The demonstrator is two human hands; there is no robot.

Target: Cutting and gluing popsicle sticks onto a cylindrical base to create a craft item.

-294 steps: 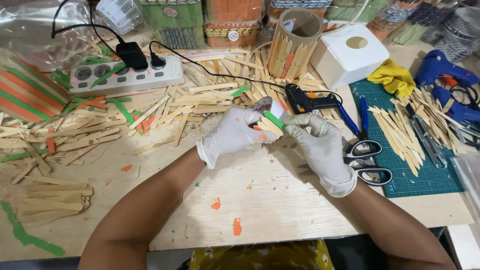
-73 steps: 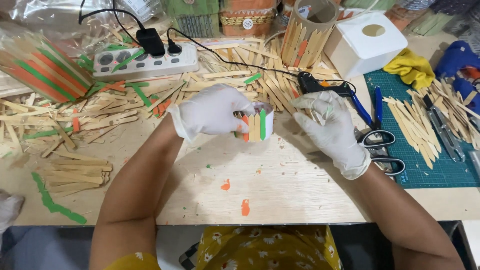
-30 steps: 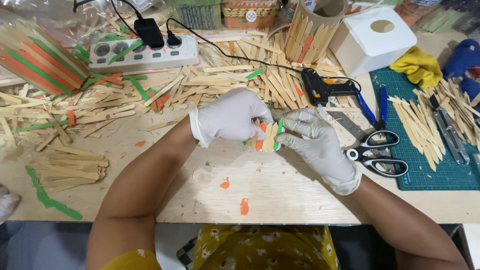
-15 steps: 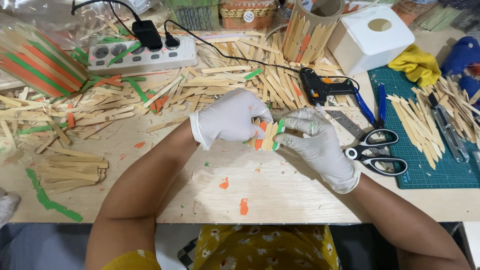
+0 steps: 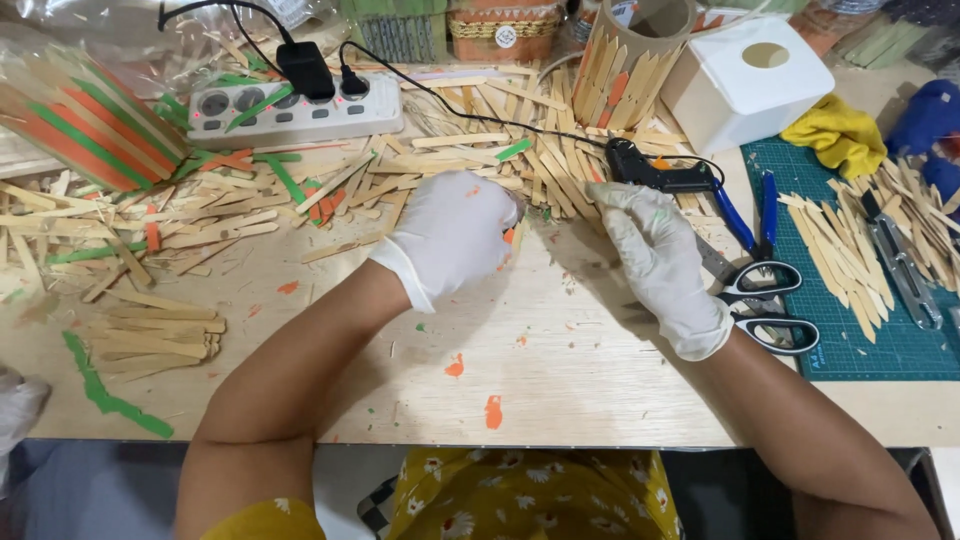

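My left hand (image 5: 455, 235), in a white glove, is closed around a small piece covered with wooden sticks (image 5: 510, 236). Only an orange and pale edge of the piece shows past the fingers. My right hand (image 5: 652, 245), also gloved, is off the piece with its fingers loosely apart and nothing in them. Its fingertips lie just below the black glue gun (image 5: 650, 172), which rests on loose sticks. I cannot tell whether they touch it.
Loose wooden sticks (image 5: 250, 215) litter the plywood table (image 5: 560, 390). A white power strip (image 5: 290, 110), a stick-clad cylinder (image 5: 625, 60) and a white box (image 5: 745, 80) stand at the back. Scissors (image 5: 770, 300) lie by a green cutting mat (image 5: 880, 335) holding more sticks.
My right hand has let go of the stick-covered piece and moved up and right toward the glue gun. My left hand keeps the piece and has closed over it.
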